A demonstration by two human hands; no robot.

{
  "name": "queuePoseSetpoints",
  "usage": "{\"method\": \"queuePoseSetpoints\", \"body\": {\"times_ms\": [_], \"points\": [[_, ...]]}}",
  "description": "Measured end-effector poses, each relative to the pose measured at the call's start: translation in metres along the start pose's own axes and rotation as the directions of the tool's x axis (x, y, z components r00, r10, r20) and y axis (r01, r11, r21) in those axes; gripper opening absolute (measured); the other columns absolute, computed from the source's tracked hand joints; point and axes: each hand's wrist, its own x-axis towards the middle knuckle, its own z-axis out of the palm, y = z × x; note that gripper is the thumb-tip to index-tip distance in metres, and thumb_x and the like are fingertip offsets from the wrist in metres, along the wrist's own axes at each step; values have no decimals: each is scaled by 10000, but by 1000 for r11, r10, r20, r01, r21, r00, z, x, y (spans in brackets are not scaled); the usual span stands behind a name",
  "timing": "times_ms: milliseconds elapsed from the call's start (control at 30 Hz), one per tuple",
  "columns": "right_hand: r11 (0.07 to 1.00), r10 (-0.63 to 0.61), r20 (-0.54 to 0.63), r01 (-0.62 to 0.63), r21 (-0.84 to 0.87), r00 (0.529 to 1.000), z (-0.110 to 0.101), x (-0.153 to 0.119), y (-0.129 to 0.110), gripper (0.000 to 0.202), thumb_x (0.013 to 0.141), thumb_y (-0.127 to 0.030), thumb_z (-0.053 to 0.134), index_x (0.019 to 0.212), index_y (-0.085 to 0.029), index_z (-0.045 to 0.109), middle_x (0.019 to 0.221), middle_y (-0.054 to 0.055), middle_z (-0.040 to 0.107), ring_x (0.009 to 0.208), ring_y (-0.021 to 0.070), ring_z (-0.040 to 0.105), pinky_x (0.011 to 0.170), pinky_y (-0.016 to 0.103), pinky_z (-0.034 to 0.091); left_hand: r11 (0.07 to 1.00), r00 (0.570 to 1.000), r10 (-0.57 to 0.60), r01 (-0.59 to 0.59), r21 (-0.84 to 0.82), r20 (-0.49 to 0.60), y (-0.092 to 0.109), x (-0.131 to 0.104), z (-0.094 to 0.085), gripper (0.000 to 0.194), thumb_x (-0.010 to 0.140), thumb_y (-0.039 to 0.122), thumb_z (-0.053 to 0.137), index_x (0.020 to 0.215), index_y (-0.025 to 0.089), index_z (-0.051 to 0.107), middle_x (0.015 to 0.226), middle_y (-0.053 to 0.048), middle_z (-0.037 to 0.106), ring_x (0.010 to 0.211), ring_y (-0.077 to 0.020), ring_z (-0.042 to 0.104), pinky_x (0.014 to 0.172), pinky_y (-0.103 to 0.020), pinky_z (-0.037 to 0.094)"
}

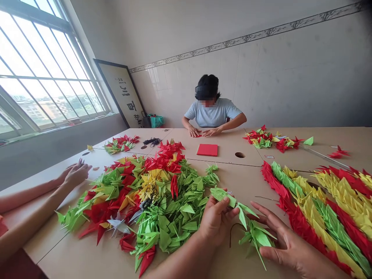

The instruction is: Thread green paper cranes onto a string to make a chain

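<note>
My left hand [215, 219] pinches a light-green folded paper crane [222, 195] between thumb and fingers, just right of the big pile. More green paper cranes [257, 236] hang in a cluster between my two hands, with a dark thread [231, 234] beside them. My right hand [286, 242] has its fingers spread around the right side of that cluster; whether it touches the cranes I cannot tell. A heap of green paper cranes [170, 217] lies to the left, mixed with red and yellow ones.
Long strings of red, yellow and green cranes [328, 221] lie at right. Across the table [186, 131], a person [213, 110] presses red paper near a stack of red paper [207, 150]. Another person's hands [76, 173] work at left. Smaller crane piles [263, 138] sit at the back.
</note>
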Motion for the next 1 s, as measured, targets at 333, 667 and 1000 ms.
{"method": "queuePoseSetpoints", "body": {"times_ms": [333, 667, 1000], "points": [[998, -17, -68, 20, 55, 998, 9, -6, -6, 977, 574, -523, 717, 1402, -264, 268, 1254, 127, 540, 1092, 270, 561, 894, 381, 440, 1000, 998, 19, -20, -14, -62, 2, -1, 4, 248, 689, 94, 696, 895, 162, 577, 755, -8, 627, 609, -78, 605, 621, -185, 541], [988, 10, -54, -2, 155, 998, 23, -9, -13, 670, 711, -357, 662, 1314, -228, 398, 1066, 45, 650, 1087, 204, 550, 940, 338, 402, 997, 1000, -13, 11, -77, -22, 4, -7, 8, 232, 724, 48, 649, 913, 163, 579, 792, -4, 622, 621, -68, 608, 609, -165, 541], [960, -40, -149, 79, 268, 988, 37, -7, -8, 479, 685, -377, 640, 1153, -294, 591, 1032, 25, 682, 1080, 269, 544, 925, 374, 393, 988, 998, -36, 28, -149, -46, 5, -5, 6, 189, 753, 33, 608, 901, 151, 597, 797, -28, 649, 646, -89, 640, 597, -155, 544]]}}
